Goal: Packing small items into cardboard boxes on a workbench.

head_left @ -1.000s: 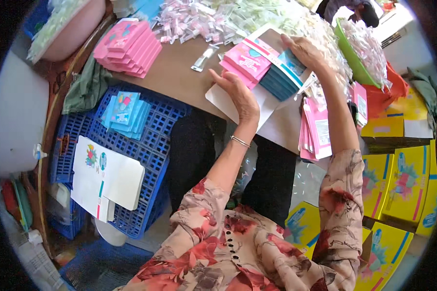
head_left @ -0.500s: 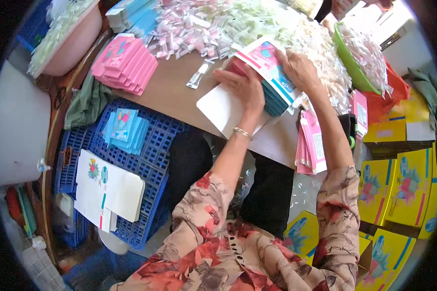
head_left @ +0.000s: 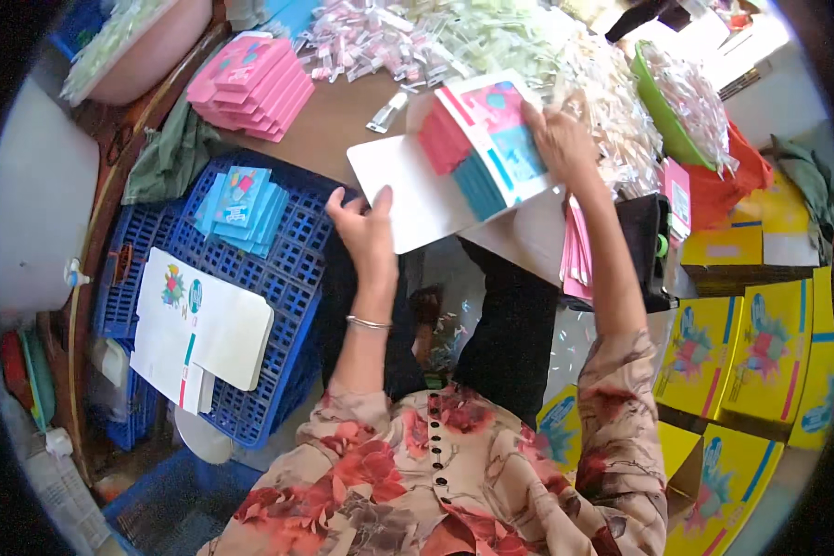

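A white folding carton (head_left: 408, 190) is tilted over the table's front edge, its plain flap spread toward my left side. Its printed pink-and-blue panel (head_left: 510, 139) stands on the right. Between the two sit a stack of pink packets (head_left: 443, 139) and a stack of blue packets (head_left: 477, 185). My right hand (head_left: 563, 139) is closed on the carton's upper right edge, thumb on the printed face. At the flap's left edge is my left hand (head_left: 366, 236), thumb and forefinger apart; the thumb overlaps the flap, and whether it touches is unclear.
Stacked pink packets (head_left: 250, 83) lie on the table (head_left: 329, 116) beside heaps of small clear sachets (head_left: 491, 42). A blue crate (head_left: 296, 208) at left bears blue packets (head_left: 241, 208) and flat white cartons (head_left: 204, 320). Yellow boxes (head_left: 760, 347) stand right, below a green basin (head_left: 663, 111).
My left hand has come off the packets and moved left and down to the flap's edge. The carton has opened wider, showing the pink and blue stacks. My right hand keeps its hold.
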Tool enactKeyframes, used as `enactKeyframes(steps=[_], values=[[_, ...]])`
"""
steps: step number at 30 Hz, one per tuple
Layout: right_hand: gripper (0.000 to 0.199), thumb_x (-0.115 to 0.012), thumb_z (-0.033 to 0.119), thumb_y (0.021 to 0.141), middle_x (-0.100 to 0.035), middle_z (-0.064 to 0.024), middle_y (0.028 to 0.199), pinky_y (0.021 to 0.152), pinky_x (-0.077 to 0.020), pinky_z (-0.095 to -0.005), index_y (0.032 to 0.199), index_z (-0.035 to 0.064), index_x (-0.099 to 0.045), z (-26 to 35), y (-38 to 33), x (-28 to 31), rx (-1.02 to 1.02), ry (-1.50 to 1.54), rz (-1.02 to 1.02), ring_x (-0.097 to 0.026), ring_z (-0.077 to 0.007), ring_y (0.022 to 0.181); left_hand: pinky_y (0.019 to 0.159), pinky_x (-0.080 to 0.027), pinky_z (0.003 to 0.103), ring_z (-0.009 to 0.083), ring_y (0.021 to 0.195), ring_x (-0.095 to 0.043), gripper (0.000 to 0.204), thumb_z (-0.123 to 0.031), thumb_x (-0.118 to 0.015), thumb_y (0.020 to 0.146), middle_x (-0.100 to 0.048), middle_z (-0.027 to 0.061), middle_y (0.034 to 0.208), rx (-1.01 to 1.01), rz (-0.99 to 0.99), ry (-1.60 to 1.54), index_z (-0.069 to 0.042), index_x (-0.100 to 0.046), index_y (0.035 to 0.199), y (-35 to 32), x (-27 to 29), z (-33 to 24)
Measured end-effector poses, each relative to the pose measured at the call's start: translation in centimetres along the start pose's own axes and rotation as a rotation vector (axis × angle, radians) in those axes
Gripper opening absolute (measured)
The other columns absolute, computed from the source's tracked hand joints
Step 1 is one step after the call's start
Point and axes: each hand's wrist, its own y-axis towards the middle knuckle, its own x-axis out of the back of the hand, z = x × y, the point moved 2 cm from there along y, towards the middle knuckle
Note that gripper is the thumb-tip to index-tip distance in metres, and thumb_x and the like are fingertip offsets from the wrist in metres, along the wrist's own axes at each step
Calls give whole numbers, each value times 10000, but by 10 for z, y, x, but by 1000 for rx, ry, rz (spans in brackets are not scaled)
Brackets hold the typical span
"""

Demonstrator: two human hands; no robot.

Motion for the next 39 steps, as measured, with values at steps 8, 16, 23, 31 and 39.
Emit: enactKeyframes(steps=[8,16,23,31,39], values=[[716,-358,598,971,-613,-310,787,775,-450,-502,826,-49,-630,-1,-63,0,-286,200,-106,-615,-467,837,673,-488,362,202,733,-662,309,-204,-635,903,-704,155,800,-57,460,200,102,-670,914,3,-12,-50],[474,-481,475,995,-545,-20,684,470,-369,-310,848,34,-575,-28,-106,-40,-530,1382,-462,-491,-124,556,705,-510,449,376,782,-677,363,-368,-598,880,-681,223,806,-944,885,733,-30,-717,937,-6,-103,-227],[409,-562,344,950,-617,-142,623,531,-489,-348,836,-38,-654,-21,-140,-82,-355,761,-160,-643,-215,555,706,-544,414,312,793,-696,432,-401,-636,865,-710,198,869,-1247,890,1299,4,-706,998,30,-178,-203],[314,-553,155,974,-596,-219,1251,984,-435,-372,1250,12,-602,-10,-120,57,190,421,-533,-575,-314,1168,912,-459,440,378,1007,-605,348,-260,-644,915,-646,203,1062,-1270,199,161,-9,-601,1151,-37,-82,-189],[668,-411,510,992,-331,-201,1542,1144,-257,-462,1480,58,-360,3,-29,5,438,46,7,-312,-381,1421,1108,-313,457,395,1314,-404,585,-319,-601,957,-413,244,1417,-1043,459,296,27,-408,1387,-65,-53,-76]])
